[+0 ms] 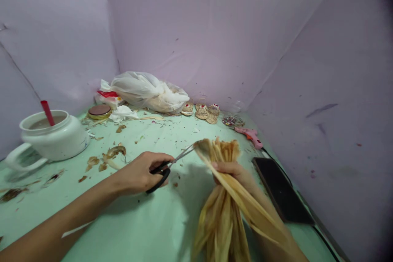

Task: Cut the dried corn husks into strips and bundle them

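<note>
My left hand (139,173) is closed on black-handled scissors (160,171), fingers through the loops. The blades point right and their tips meet the upper end of a dry, papery husk strip. My right hand (233,172) grips a bundle of dried tan husks (223,213), which look like corn husks, around its gathered neck. Their browned, trimmed-looking ends stand up above my fist, and long strips hang below it. One broad strip crosses over the hand and down my right forearm. Most of the right fingers are hidden behind the bundle.
A white potty-shaped pot (61,141) with a red stick stands left. Brown husk scraps (114,153) lie near it. A white plastic bag (144,90), a round tin (99,111) and small woven ornaments (202,111) line the back. A pink glue gun (250,136) and black phone (282,190) lie right.
</note>
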`<state>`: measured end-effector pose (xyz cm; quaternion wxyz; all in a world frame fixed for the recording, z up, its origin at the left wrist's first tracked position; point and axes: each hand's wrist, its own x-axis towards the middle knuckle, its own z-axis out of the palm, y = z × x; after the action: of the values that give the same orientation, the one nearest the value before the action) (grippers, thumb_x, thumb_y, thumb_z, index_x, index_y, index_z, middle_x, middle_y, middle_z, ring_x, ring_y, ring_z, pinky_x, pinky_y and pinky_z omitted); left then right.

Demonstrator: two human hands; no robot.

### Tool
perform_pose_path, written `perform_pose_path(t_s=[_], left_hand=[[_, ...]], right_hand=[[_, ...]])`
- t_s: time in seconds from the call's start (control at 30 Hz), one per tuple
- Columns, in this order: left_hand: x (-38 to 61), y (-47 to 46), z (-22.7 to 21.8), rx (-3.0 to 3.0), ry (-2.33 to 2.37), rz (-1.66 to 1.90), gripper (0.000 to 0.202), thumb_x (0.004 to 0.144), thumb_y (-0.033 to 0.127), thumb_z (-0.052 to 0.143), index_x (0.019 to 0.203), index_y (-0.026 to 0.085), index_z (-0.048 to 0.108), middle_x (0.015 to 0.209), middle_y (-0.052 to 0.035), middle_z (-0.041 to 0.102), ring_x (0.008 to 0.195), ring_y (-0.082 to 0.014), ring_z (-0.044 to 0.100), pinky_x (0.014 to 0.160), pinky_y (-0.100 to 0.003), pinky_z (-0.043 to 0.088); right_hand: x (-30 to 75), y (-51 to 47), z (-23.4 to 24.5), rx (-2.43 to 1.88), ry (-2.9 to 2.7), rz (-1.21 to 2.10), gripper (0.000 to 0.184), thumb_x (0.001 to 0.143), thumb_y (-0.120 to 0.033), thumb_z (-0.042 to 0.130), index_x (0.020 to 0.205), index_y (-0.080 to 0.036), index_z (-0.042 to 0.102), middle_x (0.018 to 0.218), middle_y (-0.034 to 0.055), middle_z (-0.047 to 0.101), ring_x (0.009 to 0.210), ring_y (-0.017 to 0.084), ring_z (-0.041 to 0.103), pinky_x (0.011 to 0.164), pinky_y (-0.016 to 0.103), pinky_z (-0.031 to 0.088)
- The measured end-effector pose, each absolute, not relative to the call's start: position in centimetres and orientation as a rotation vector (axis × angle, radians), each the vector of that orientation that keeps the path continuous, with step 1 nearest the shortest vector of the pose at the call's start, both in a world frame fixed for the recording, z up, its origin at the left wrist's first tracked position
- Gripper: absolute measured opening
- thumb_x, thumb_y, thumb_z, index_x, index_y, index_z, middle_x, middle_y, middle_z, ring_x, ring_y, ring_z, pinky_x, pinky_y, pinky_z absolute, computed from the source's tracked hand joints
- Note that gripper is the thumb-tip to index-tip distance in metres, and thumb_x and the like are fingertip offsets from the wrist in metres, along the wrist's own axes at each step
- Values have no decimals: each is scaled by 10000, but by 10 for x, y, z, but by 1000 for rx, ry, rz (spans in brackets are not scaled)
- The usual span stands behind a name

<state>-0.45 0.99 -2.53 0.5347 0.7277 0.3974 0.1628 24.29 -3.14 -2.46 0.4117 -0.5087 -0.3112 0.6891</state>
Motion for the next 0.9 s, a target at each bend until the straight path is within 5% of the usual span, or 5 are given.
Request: perform_pose_path(t_s=[0.17,0.5,0.63,0.73,0.9], left_hand=[[-9,15,-25,1960,1174,440,245,723,237,471,892,161,631,675,2,597,609,-132,524,545,-213,369],[36,-41,-42,2599,1471,505,265,788,155,391,947,166,602,770,-82,637,701,-261,623,575,-373,483],[29,-39,-45,2728,1127,1014,243,786,148,454,982,174,594,932,-108,650,861,-231,624,700,-344,516],[15,-28,-35,2408,1173,1397,174,773,193,519,925,193,605,1054,-104,638,974,-216,594,836,-321,475],[9,-2,-24,1186,1263,1100,130,729,255,559,803,148,567,742,-52,636,579,-126,572,528,-241,468]], right_hand=[[257,-28,-35,-1250,-590,1768,195,579,-315,680,526,-155,583,392,-5,532,335,95,442,366,221,357],[196,-42,-30,-979,-738,1692,418,528,-130,691,940,-195,655,799,40,685,680,194,629,655,326,492],[206,-38,-31,-1033,-709,1622,356,551,-140,684,903,-186,657,688,29,670,562,175,597,581,316,473],[218,-35,-26,-1080,-718,1576,271,588,-155,663,858,-174,660,645,31,663,553,176,593,598,322,472],[222,-36,-20,-1023,-829,1618,314,603,-210,638,915,-177,660,699,49,679,677,217,628,653,335,478]])
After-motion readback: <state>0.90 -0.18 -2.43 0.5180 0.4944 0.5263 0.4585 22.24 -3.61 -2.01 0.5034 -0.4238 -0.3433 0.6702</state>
